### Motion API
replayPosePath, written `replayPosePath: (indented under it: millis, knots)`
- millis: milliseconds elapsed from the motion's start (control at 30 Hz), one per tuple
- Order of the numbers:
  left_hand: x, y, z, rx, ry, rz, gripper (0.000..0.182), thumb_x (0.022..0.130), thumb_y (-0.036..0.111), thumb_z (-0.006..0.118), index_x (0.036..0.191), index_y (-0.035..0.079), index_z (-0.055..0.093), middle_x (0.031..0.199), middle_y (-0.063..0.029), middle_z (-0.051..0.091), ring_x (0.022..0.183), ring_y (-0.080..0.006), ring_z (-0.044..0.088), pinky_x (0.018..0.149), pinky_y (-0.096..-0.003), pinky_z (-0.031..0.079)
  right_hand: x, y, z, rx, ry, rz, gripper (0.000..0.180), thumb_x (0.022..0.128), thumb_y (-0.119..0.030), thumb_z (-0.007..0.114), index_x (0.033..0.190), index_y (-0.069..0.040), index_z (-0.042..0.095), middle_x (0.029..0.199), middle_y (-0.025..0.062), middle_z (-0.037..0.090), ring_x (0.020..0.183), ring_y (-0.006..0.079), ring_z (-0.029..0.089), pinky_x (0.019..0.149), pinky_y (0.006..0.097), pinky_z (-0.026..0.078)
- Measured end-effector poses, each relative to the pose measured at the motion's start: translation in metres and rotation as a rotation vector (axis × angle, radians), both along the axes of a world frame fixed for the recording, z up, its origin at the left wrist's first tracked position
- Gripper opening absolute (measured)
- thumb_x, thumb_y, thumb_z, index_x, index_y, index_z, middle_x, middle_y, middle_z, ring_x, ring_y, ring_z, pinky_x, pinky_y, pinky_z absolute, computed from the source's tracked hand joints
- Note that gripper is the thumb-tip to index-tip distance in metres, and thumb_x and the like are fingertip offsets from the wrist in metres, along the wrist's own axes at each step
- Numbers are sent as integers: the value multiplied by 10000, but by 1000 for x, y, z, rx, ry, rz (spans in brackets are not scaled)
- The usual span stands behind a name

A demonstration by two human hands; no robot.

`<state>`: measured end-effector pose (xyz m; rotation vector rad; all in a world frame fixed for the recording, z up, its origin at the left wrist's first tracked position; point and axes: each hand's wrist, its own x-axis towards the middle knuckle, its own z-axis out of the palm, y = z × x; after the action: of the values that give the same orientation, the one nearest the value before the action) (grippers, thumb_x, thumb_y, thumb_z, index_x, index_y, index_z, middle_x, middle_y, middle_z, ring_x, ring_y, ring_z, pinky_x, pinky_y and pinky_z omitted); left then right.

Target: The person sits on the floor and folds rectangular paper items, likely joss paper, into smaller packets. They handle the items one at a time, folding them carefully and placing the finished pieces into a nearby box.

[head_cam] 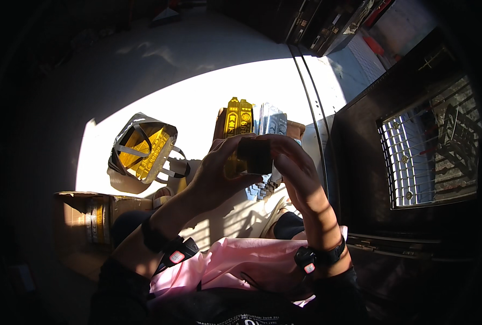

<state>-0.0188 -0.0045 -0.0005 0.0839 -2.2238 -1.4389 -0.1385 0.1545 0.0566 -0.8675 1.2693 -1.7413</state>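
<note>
Both hands are raised together before me, around a small dark box-like object (255, 156) whose near face is in shadow. My left hand (218, 166) curves round its left side, thumb below and fingers above. On the right side, my right hand (300, 164) has its fingers bent against it. Beyond the hands, yellow printed cartons (239, 118) and silver-blue printed cartons (272, 118) stand in a brown cardboard box (296, 129), partly hidden by my hands. The silver-blue ones extend below my hands as a stepped stack.
An open dark bag (117, 156) with pale straps and yellow cartons (153, 156) stands on the sunlit floor at left. Nearer is an open cardboard box (123, 201) holding flat printed pieces (97, 221). A dark door with a grille (407, 162) is at right, beside floor tracks (312, 97).
</note>
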Motion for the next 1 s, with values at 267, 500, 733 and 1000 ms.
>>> replayPosePath:
  millis: [267,500,733,1000]
  knots:
    - [-3,-1,-4,11,72,-26,700,798,134,843,1395,95,482,1239,-116,560,1166,-239,583,966,-375,511,9,-3,-2,12,486,-241,334,910,-55,661,1233,2,598,1220,144,645,1164,235,614,1028,362,466]
    - [-1,-1,-6,36,3,-72,746,802,94,831,1441,126,448,1284,-120,552,1194,-236,576,992,-363,503,6,1,14,21,1202,-322,306,729,-16,700,1031,-49,665,1050,124,671,954,315,658,868,396,512]
    - [-4,1,-4,45,-9,-117,747,795,58,821,1442,110,450,1378,-121,518,1249,-255,547,1037,-368,473,2,5,26,87,1588,-336,254,732,-126,708,979,-79,671,1045,91,660,945,288,639,876,410,478]
    - [0,-11,10,85,-23,-219,626,925,182,676,1486,92,413,1411,-134,504,1309,-261,501,1086,-401,418,-2,8,23,90,1392,-318,311,796,-240,752,1057,-83,689,1113,126,658,940,303,664,816,397,523]
